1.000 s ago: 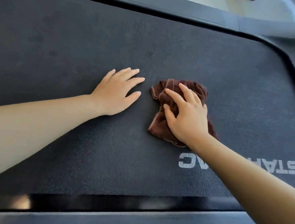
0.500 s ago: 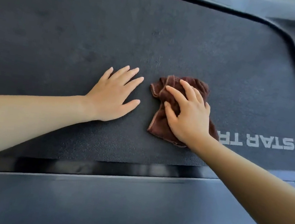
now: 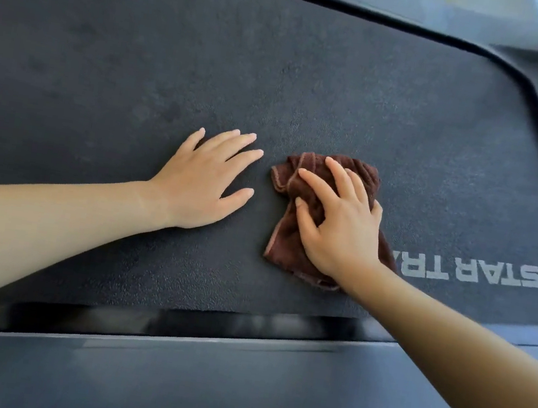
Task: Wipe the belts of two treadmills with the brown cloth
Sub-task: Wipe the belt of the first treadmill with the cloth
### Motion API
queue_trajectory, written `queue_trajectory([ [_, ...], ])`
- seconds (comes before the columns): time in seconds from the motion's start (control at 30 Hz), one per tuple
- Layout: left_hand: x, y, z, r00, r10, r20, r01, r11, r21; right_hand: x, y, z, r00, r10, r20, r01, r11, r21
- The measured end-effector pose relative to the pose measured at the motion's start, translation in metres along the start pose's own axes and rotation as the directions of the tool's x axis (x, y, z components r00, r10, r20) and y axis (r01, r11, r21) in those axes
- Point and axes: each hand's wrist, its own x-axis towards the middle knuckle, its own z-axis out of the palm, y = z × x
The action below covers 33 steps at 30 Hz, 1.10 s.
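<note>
We lay our left hand flat on the dark treadmill belt, palm down, the fingers straight and a little spread, holding nothing. Just beside it, to the right, our right hand presses on the brown cloth. The fingers are spread and only lightly bent over it, and the thumb pushes into a fold. The cloth is crumpled, lies on the belt near its middle, and its pale hem shows at the left and lower edges. The two hands are near each other but do not touch. To the right of the cloth, white lettering on the belt reads upside down for us, and our wrist hides part of it. A grey side rail runs along the near edge of the belt
</note>
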Motion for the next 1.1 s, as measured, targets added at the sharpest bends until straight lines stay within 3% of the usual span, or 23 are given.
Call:
queue_trajectory([
  [0.23,0.02,-0.027,-0.008,0.995,-0.093,-0.034,0.092,0.995,-0.024,0.081,-0.003,0.009,0.999,0.002,-0.047,-0.001,1.0,0.026],
  [0.77,0.199,-0.077,-0.01,0.979,-0.188,-0.082,0.187,0.982,-0.014,0.228,0.019,0.021,0.991,0.011,-0.133,-0.008,1.0,0.022],
  [1.1,0.21,-0.084,-0.008,0.962,-0.212,-0.172,0.211,0.977,-0.025,0.321,0.023,0.023,0.996,-0.016,-0.093,0.019,0.999,0.029],
])
